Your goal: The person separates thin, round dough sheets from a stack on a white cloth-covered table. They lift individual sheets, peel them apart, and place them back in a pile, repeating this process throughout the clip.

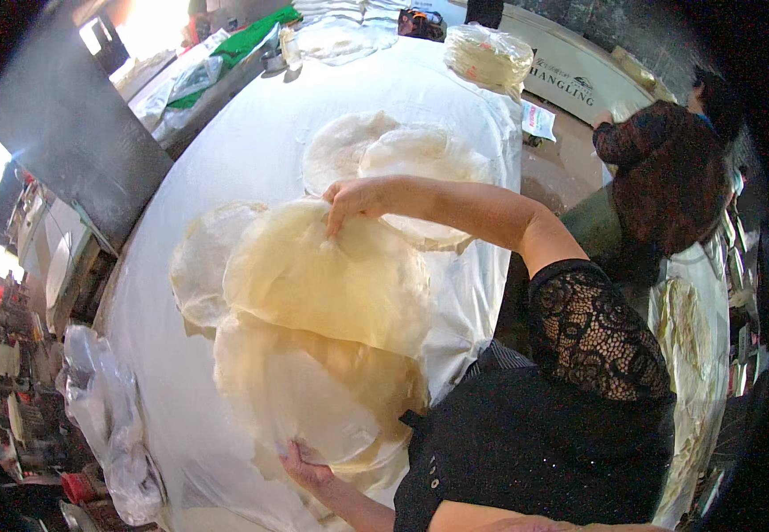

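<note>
Several thin, round, pale sheets of translucent material lie overlapped before me. My right hand (354,205) pinches the far edge of a cream-yellow sheet (324,279), its thumb and fingers closed on the rim. Partly beneath that sheet, a second pale sheet (284,386) spreads toward the lower side. At its lower border is my left hand (306,463), fingers curled on the edge; the fingertips are blurred. To the left, a whitish round sheet (208,259) is partly covered. Beyond my right forearm sit two more sheets (341,146), which overlap.
White plastic covers the large table (158,279). A wrapped stack of sheets (487,56) stands at the far end. Crumpled clear plastic (108,419) hangs by the left edge. A person in dark clothing (670,173) stands at the right, near a long white chest (557,63).
</note>
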Demonstrator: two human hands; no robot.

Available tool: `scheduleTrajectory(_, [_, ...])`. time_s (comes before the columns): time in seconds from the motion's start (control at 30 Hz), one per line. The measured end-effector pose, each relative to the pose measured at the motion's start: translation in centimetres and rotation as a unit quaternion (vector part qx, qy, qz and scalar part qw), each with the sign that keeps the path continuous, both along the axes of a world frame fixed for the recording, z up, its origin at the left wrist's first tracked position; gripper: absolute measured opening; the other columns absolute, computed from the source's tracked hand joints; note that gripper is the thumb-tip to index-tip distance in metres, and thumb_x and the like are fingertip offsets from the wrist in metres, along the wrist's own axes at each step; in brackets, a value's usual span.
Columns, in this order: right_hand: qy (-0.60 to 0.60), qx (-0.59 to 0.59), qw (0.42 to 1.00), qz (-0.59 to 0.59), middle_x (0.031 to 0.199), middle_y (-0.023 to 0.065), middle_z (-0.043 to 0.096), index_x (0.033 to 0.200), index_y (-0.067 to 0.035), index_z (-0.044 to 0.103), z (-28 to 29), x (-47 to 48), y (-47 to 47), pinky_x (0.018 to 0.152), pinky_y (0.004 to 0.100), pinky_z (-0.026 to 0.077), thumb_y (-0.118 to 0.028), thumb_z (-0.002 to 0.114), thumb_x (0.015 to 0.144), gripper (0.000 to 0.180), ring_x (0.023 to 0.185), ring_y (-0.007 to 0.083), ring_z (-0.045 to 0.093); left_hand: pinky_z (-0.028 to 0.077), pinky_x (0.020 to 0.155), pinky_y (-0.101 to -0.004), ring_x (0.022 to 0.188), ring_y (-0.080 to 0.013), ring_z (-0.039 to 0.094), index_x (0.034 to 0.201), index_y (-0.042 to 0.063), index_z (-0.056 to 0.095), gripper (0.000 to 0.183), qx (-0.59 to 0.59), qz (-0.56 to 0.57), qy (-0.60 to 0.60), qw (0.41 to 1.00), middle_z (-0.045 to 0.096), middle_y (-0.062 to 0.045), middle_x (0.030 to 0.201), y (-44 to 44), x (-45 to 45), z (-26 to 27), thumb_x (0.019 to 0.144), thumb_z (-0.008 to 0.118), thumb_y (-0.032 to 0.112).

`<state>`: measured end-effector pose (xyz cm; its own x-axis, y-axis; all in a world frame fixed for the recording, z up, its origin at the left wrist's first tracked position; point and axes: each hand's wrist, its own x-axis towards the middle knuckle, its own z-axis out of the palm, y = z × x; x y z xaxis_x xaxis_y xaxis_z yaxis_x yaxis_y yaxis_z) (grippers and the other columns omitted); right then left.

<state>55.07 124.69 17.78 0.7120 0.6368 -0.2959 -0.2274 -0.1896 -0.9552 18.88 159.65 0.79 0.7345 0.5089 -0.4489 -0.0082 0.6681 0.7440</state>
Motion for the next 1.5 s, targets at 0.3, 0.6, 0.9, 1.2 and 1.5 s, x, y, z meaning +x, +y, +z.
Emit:
scheduleTrajectory(0.3, [-0.587,-0.063,0.767,0.250,0.088,0.0052,0.064,0.089,-0.010,0.066,7.8,9.6,-7.3,0.066,0.0369,0.047,-0.011,0.062,0.078,0.012,0.078,0.0250,0.059,0.047,0.087,-0.0420,0.103,-0.0275,0.055,0.125,0.000,0.044,0.046,0.029,-0.020,-0.022,0.999,0.054,-0.015,0.118,-0.7,0.2,0.1,0.080,0.051,0.003])
scheduleTrajectory(0.6, [-0.635,-0.238,0.735,-0.012,0.096,0.0068,0.062,0.106,-0.013,0.059,9.9,-4.8,0.1,0.061,0.0350,0.050,-0.011,0.059,0.076,0.030,0.074,0.0251,0.062,0.048,0.085,-0.0412,0.101,-0.0286,0.057,0.111,-0.002,0.058,0.037,-0.072,0.004,-0.097,0.993,0.062,-0.014,0.106,-0.4,-0.1,-2.7,0.079,0.057,0.018])
scheduleTrajectory(0.9, [-0.661,-0.261,0.636,0.301,0.111,0.0072,0.060,0.119,-0.014,0.054,1.2,-20.1,15.8,0.063,0.0313,0.053,-0.007,0.054,0.074,0.046,0.076,0.0212,0.064,0.044,0.095,-0.0393,0.111,-0.0246,0.052,0.130,0.005,0.037,0.055,-0.143,0.017,-0.139,0.980,0.050,-0.011,0.124,-6.0,-0.9,3.9,0.079,0.057,0.003])
scheduleTrajectory(1.2, [-0.688,-0.162,0.652,0.275,0.102,0.0075,0.064,0.112,-0.014,0.060,-3.9,-21.7,13.5,0.064,0.0318,0.053,-0.009,0.057,0.073,0.040,0.074,0.0202,0.065,0.046,0.092,-0.0377,0.109,-0.0247,0.053,0.128,0.007,0.040,0.039,-0.175,0.085,-0.097,0.976,0.052,-0.010,0.121,-7.2,-1.5,4.6,0.090,0.048,0.008])
scheduleTrajectory(1.5, [-0.670,-0.189,0.650,0.305,0.110,0.0075,0.062,0.112,-0.016,0.061,-6.4,-25.0,11.1,0.066,0.0332,0.052,-0.008,0.053,0.075,0.038,0.080,0.0208,0.062,0.041,0.097,-0.0384,0.113,-0.0245,0.050,0.128,0.003,0.041,0.039,-0.244,0.097,-0.071,0.962,0.051,-0.011,0.123,-7.3,-1.1,5.1,0.094,0.040,0.023])
